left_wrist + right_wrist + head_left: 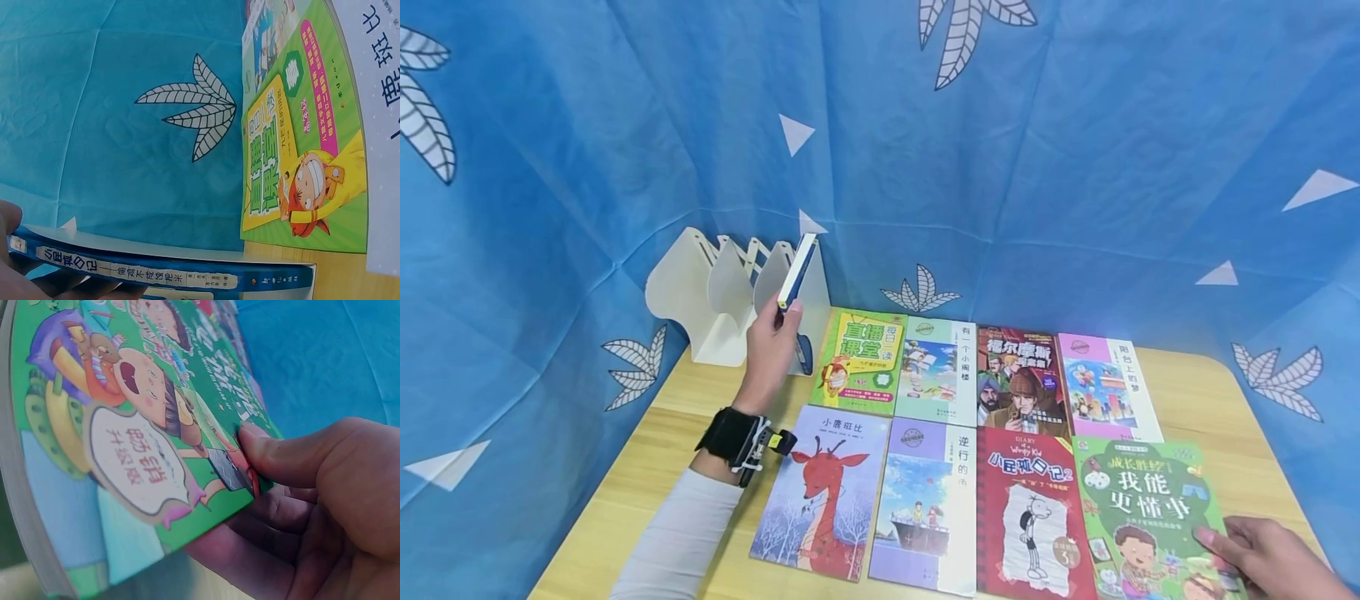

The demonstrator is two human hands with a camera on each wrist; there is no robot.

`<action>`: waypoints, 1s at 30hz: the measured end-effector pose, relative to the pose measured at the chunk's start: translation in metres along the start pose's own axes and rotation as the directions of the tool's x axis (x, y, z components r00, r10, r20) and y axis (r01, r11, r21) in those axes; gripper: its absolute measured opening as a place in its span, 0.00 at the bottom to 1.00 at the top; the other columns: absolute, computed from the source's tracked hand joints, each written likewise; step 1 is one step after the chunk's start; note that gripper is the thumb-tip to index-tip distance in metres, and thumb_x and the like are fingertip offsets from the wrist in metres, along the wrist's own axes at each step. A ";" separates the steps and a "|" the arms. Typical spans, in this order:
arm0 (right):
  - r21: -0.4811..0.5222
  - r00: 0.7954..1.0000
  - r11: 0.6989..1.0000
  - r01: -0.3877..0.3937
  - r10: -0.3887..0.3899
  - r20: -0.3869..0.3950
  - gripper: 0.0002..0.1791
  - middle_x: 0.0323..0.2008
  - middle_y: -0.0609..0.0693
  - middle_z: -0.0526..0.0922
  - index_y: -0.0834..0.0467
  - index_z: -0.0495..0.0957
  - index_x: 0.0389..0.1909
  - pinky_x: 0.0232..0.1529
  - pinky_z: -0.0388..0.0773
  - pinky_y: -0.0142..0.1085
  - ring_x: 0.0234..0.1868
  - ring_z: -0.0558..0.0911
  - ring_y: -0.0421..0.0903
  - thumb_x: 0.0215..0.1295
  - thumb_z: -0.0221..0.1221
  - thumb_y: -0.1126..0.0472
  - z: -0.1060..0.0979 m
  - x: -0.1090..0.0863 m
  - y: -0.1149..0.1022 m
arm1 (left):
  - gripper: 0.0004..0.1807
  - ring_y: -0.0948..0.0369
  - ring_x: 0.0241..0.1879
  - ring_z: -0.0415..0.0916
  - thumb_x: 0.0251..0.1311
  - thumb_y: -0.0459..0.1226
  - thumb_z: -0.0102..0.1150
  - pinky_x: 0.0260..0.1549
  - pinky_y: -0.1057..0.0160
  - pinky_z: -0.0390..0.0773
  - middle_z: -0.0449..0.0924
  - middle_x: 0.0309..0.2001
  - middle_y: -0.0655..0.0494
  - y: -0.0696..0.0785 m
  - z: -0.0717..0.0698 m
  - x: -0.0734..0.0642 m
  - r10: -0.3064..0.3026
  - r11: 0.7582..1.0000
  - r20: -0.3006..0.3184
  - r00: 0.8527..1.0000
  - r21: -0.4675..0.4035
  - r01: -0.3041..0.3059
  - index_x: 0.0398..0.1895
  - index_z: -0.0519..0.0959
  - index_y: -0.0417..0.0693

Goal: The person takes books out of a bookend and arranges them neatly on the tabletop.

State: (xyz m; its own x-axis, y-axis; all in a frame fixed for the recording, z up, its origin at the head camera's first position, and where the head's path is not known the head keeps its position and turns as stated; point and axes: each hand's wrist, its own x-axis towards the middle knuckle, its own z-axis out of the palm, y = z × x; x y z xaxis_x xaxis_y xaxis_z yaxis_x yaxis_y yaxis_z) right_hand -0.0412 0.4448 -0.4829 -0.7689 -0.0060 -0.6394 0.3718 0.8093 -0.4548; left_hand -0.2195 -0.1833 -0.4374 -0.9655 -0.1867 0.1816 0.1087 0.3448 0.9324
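My left hand [771,343] grips a blue-spined book [797,271] upright at the right end of a white folding book rack [677,279]. In the left wrist view the spine of this blue book [169,270] shows its printed title, with fingers curled round one end. Whether its lower edge rests in the rack cannot be told. Down at the front right, my right hand [1273,557] pinches the edge of a green picture book [1138,492], thumb on the cover and fingers beneath. The right wrist view shows this green book [140,381] tilted.
Books lie face up in two rows: a yellow-green one [861,358] beside the rack, a deer book [820,492] near my left forearm, a red diary [1037,517] beside the green book, and several others. Blue cloth [887,167] hangs behind the wooden table [1195,383].
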 end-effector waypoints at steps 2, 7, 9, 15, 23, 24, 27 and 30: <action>-0.027 1.000 1.000 -0.002 0.002 -0.014 0.27 0.19 0.44 0.69 0.57 0.71 0.28 0.25 0.70 0.37 0.17 0.61 0.38 0.82 0.46 0.40 0.003 0.003 0.003 | 0.30 0.57 0.40 0.69 0.78 0.60 0.43 0.39 0.64 0.70 0.69 0.43 0.53 0.000 0.000 0.000 -0.002 1.000 -0.001 1.000 0.004 0.002 0.76 0.67 0.62; -0.093 0.999 0.996 -0.008 0.003 -0.053 0.29 0.18 0.44 0.69 0.56 0.72 0.26 0.26 0.68 0.36 0.18 0.63 0.39 0.79 0.48 0.37 0.008 0.010 0.009 | 0.28 0.57 0.32 0.66 0.78 0.61 0.43 0.31 0.66 0.68 0.64 0.34 0.53 0.002 0.002 0.000 0.025 0.999 -0.012 1.000 0.033 -0.024 0.68 0.72 0.57; -0.109 0.998 0.994 -0.011 0.004 -0.065 0.29 0.19 0.45 0.70 0.56 0.72 0.25 0.27 0.68 0.36 0.18 0.64 0.39 0.78 0.49 0.37 0.010 0.012 0.012 | 0.27 0.57 0.27 0.64 0.78 0.61 0.43 0.26 0.66 0.66 0.62 0.31 0.54 0.003 0.003 0.000 0.035 0.998 -0.019 0.999 0.052 -0.034 0.61 0.74 0.53; -0.138 0.998 0.990 -0.010 0.000 -0.070 0.31 0.17 0.45 0.70 0.56 0.75 0.24 0.29 0.69 0.37 0.18 0.64 0.40 0.76 0.51 0.34 0.009 0.014 0.011 | 0.29 0.59 0.23 0.63 0.78 0.60 0.42 0.20 0.66 0.63 0.62 0.27 0.55 0.005 0.005 0.000 0.023 0.995 -0.045 0.999 0.093 -0.019 0.51 0.74 0.43; -0.165 0.997 0.986 0.001 -0.013 -0.074 0.28 0.15 0.43 0.67 0.55 0.77 0.23 0.31 0.70 0.38 0.17 0.64 0.40 0.77 0.52 0.39 0.008 0.011 0.005 | 0.21 0.58 0.22 0.64 0.81 0.52 0.44 0.21 0.66 0.62 0.64 0.24 0.54 0.007 0.006 -0.003 0.119 0.978 -0.137 0.983 0.185 -0.092 0.44 0.76 0.42; -0.171 0.997 0.985 0.003 -0.016 -0.075 0.27 0.14 0.43 0.66 0.55 0.77 0.23 0.31 0.70 0.37 0.17 0.64 0.40 0.78 0.52 0.40 0.008 0.011 0.004 | 0.21 0.57 0.22 0.64 0.81 0.51 0.45 0.20 0.66 0.62 0.65 0.24 0.54 0.007 0.006 -0.003 0.136 0.974 -0.150 0.979 0.200 -0.105 0.42 0.75 0.41; -0.185 0.997 0.983 0.008 -0.023 -0.077 0.27 0.14 0.43 0.66 0.54 0.78 0.22 0.32 0.71 0.38 0.17 0.65 0.41 0.78 0.52 0.41 0.008 0.011 0.004 | 0.20 0.57 0.21 0.66 0.81 0.47 0.47 0.19 0.66 0.63 0.68 0.23 0.52 0.007 0.005 -0.002 0.186 0.960 -0.175 0.967 0.242 -0.141 0.39 0.75 0.39; -0.183 0.997 0.983 0.005 -0.019 -0.075 0.28 0.13 0.43 0.67 0.54 0.79 0.22 0.33 0.72 0.38 0.17 0.66 0.40 0.77 0.53 0.40 0.008 0.013 0.005 | 0.19 0.57 0.20 0.67 0.80 0.45 0.48 0.18 0.67 0.63 0.71 0.22 0.49 0.007 0.004 -0.002 0.224 0.945 -0.189 0.956 0.281 -0.166 0.39 0.76 0.37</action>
State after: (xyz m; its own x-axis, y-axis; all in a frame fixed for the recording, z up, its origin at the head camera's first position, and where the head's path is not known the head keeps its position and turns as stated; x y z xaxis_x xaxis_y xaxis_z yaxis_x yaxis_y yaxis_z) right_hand -0.0447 0.4444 -0.4983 -0.8129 0.0225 -0.5819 0.2663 0.9030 -0.3371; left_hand -0.2173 -0.1767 -0.4325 -0.8539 -0.2753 0.4416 0.1962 0.6157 0.7632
